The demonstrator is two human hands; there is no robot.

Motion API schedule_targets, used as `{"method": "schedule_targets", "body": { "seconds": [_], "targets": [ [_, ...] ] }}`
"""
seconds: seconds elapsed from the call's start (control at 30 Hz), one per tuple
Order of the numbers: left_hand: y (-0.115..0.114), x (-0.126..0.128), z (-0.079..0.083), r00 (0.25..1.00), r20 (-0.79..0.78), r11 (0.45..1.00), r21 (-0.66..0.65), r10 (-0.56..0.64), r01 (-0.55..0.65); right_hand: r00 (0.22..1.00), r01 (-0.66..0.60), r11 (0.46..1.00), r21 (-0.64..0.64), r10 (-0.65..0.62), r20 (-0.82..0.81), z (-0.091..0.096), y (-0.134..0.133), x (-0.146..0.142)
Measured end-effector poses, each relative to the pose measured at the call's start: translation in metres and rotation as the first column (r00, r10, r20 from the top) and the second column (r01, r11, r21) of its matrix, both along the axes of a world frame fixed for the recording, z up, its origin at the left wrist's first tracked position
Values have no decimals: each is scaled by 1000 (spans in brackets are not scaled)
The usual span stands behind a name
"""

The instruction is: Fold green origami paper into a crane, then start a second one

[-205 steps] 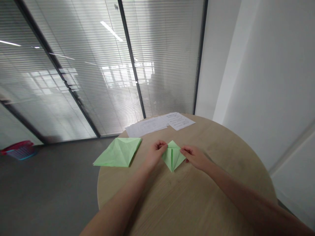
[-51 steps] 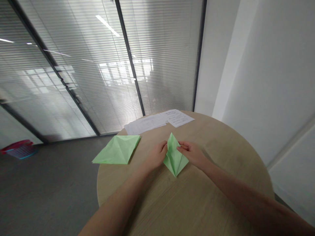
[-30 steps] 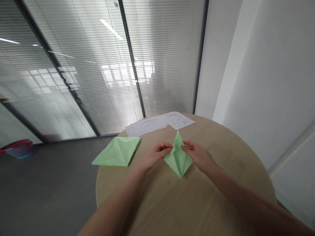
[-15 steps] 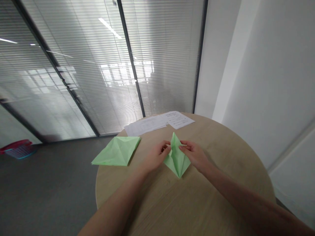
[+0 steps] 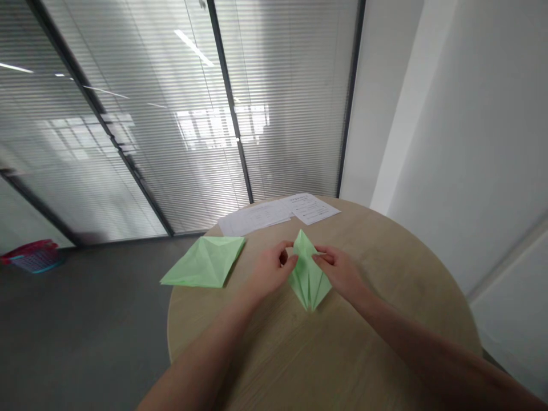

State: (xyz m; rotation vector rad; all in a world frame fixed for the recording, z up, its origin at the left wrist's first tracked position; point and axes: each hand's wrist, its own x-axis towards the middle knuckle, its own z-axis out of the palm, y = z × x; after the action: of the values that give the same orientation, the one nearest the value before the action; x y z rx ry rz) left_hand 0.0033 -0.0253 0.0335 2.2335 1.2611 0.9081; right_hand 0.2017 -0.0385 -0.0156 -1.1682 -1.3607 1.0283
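A light green sheet of origami paper, folded into a narrow diamond with creases running to its near tip, lies on the round wooden table. My left hand pinches its left edge between thumb and fingers. On the opposite edge my right hand does the same, thumb on top. Fingertips of both hands are partly hidden behind the paper. To the left, a second green folded paper rests flat with crossing creases, its left corner jutting past the table edge.
White printed sheets lie at the far side of the wooden table. A red and blue basket stands on the floor at left. A glass partition with blinds rises behind the table, and a white wall at right.
The paper between my hands has flattened: the raised, wavy fold down its middle now lies as straighter creases, and the near tip shows two points. My hands have barely moved.
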Motion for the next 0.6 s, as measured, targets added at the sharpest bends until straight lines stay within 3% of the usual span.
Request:
{"method": "schedule_targets", "body": {
  "seconds": [0.33, 0.6],
  "targets": [
    [-1, 3, -1, 992, -114, 997, 70, 45, -37, 995, -57, 997, 46, 54, 78, -4, -8, -12],
    [-11, 12, 0, 951, -208, 966, 171, 229, -195, 994, -97, 995, 37, 99, -53, -9, -3, -15]
  ]
}}
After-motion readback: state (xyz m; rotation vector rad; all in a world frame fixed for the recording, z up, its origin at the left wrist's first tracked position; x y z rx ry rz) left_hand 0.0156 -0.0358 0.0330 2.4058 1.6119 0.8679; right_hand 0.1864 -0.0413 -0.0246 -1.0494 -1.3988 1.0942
